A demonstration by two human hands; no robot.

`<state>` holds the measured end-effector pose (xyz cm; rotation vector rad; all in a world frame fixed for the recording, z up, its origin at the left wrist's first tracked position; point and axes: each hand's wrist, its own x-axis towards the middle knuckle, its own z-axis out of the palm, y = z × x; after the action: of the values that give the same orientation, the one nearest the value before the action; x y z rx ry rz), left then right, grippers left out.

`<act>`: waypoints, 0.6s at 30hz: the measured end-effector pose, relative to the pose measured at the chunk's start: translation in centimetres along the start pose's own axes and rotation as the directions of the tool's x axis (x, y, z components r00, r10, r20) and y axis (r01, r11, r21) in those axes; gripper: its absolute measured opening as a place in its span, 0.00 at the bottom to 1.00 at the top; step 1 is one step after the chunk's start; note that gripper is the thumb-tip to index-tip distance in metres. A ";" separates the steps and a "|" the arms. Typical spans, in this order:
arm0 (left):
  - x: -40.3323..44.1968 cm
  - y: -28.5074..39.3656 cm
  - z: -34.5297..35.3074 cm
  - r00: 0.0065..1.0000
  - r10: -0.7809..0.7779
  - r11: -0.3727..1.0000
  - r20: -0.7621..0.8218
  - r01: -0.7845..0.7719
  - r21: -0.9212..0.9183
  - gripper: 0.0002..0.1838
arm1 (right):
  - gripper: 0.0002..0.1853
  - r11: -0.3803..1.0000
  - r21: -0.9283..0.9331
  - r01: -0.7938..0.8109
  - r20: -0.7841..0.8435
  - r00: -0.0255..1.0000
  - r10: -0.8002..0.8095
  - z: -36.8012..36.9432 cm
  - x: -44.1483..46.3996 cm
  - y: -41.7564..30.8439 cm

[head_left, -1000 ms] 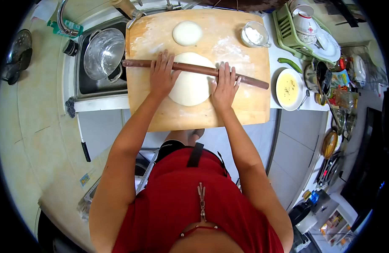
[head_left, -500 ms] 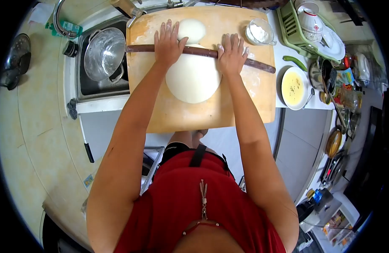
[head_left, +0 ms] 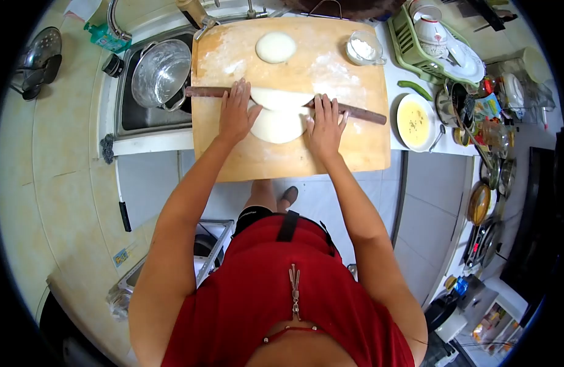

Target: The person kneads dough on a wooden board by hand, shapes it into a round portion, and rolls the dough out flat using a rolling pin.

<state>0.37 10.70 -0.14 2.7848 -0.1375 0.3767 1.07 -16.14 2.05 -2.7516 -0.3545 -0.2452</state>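
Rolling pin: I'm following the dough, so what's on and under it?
The left hand, right hand and dough flap lie on the rolling pin, hiding what's under its middle; the board is under its right end.

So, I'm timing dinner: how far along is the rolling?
The large dough sheet looks broad and flat. In hand: the rolling pin, under left hand and right hand, with the sheet draped over it. Probably left: the small dough round, which looks unrolled.
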 end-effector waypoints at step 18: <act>10.3 -0.8 2.8 0.999 -0.025 0.999 -0.047 0.023 -0.036 0.44 | 0.22 0.999 0.007 0.035 -0.014 0.999 -0.035 1.4 5.6 1.1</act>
<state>11.09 10.02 -0.11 2.7380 -0.0986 0.4293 6.88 -15.43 1.55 -2.7370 -0.3987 -0.2714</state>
